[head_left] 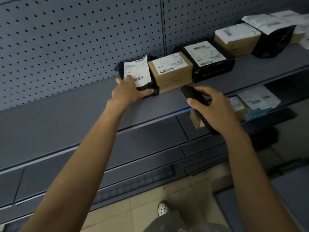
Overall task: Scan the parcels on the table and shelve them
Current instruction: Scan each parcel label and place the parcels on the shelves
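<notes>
**Parcel set at the left end of the shelf row, scanner in the other hand**

Against the grey pegboard back, the upper shelf carried a row of labelled parcels. The left hand reached onto the leftmost one, a black bag parcel with a white barcode label. It lay on the shelf directly under that hand's fingers. They were spread a little and rested on the label's near-left corner, while the thumb curled round the bag's near end, so the hand gripped the bag. The parcel's right side touched a cardboard box. Further right came a black box-shaped parcel, a second cardboard box and a black pouch.

In front of the row, apart from every parcel, the right hand held a black handheld scanner. The fingers were wrapped round its body and the thumb pressed along its top face, with the scanner's head pointing up towards the shelf. Behind that hand, on the lower shelf, sat more labelled parcels. A white shoe stood on the tiled floor below.
</notes>
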The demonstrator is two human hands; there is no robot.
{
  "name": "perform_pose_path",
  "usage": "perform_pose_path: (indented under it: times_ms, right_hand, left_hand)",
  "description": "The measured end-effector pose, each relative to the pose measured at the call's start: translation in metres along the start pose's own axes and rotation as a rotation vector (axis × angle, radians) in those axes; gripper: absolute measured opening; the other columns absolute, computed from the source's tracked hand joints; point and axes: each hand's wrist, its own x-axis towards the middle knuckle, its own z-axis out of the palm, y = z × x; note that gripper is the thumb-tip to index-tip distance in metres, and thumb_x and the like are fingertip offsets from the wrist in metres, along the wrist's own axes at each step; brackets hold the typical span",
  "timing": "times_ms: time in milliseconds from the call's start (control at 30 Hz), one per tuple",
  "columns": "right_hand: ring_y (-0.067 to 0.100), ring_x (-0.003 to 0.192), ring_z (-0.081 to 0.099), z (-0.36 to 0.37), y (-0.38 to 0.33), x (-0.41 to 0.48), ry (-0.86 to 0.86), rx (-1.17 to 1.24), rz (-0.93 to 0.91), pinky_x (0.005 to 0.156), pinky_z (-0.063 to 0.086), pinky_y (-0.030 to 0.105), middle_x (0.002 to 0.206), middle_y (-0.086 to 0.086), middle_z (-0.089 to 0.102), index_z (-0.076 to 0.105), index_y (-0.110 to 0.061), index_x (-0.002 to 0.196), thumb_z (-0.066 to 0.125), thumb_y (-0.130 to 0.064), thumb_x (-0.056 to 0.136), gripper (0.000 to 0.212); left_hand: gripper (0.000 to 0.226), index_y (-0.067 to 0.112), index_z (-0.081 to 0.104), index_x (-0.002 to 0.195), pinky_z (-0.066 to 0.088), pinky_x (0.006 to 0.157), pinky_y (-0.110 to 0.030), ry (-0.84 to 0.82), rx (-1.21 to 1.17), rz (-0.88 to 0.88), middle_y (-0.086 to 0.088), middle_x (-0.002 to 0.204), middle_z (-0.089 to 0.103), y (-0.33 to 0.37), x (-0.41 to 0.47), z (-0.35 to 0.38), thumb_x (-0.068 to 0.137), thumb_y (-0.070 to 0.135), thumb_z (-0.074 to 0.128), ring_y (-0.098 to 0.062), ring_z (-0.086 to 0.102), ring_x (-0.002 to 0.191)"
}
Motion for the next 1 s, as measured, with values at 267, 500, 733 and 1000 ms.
perform_pose_path:
  times_ms: [267,500,733,1000]
  right_hand:
    - [0.018,0.117,0.058,-0.014,0.015,0.008,-0.055,-0.041,-0.007,0.095,0.051,0.046,0.129,-0.005,0.062,0.056,-0.033,0.134,0.066,-0.052,0.088,0.051]
    - [0.018,0.125,0.054,-0.002,-0.012,0.005,-0.21,-0.066,-0.187,0.093,0.048,0.039,0.137,-0.008,0.059,0.054,-0.035,0.138,0.064,-0.052,0.091,0.051]
    - [0.016,0.123,0.055,0.055,-0.07,-0.039,-0.399,-0.027,-0.38,0.091,0.046,0.032,0.133,-0.009,0.061,0.057,-0.034,0.134,0.068,-0.049,0.088,0.05]
    - [0.016,0.117,0.059,0.169,-0.175,-0.158,-0.604,0.072,-0.62,0.093,0.051,0.041,0.129,-0.009,0.064,0.058,-0.035,0.132,0.067,-0.049,0.088,0.048]
  left_hand:
    - [0.084,0.018,0.024,0.15,0.045,0.098,-0.055,0.11,-0.085,0.118,-0.017,0.139,0.027,0.009,-0.004,0.03,0.087,0.053,0.066,-0.042,0.044,0.123]
    - [0.088,0.023,0.006,0.159,0.041,0.097,-0.055,0.351,-0.011,0.06,-0.015,0.148,0.033,-0.039,-0.065,0.041,0.093,0.054,0.057,-0.039,0.04,0.128]
    - [0.082,0.023,0.016,0.157,0.039,0.103,-0.053,0.486,0.075,-0.111,-0.014,0.151,0.031,-0.133,-0.164,0.026,0.093,0.053,0.057,-0.036,0.035,0.134]
    - [0.08,0.025,0.026,0.154,0.037,0.107,-0.052,0.613,0.249,-0.375,-0.011,0.147,0.036,-0.289,-0.326,-0.007,0.088,0.045,0.066,-0.035,0.035,0.135]
